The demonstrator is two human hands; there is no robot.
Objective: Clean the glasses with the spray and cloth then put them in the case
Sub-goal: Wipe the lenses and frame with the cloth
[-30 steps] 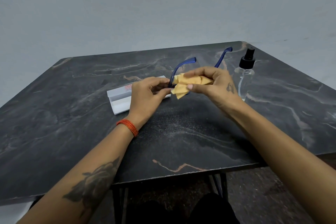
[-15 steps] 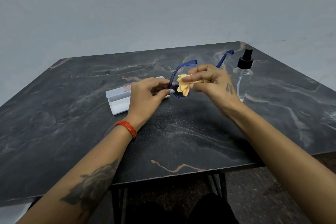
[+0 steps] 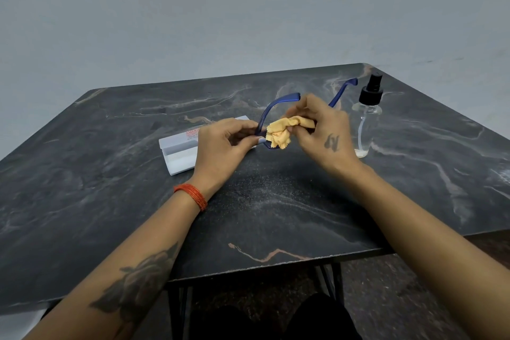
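In the head view, the glasses (image 3: 269, 116) are gripped at the frame corner by the left hand (image 3: 220, 146), while the bunched cloth (image 3: 281, 132) is pinched onto a lens by the right hand (image 3: 323, 132). Wiping is judged underway. The spray (image 3: 368, 116) stands just right of the right hand; the case (image 3: 179, 150), lying open on the counter (image 3: 276, 215) behind the left hand, is not yet filled.

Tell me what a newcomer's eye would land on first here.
The yellow cloth bunched in the right hand at the middle of the dark marble table, rubbing the blue glasses that the left hand holds by the frame. Next, the clear spray bottle standing to the right and the white case lying behind the left hand.
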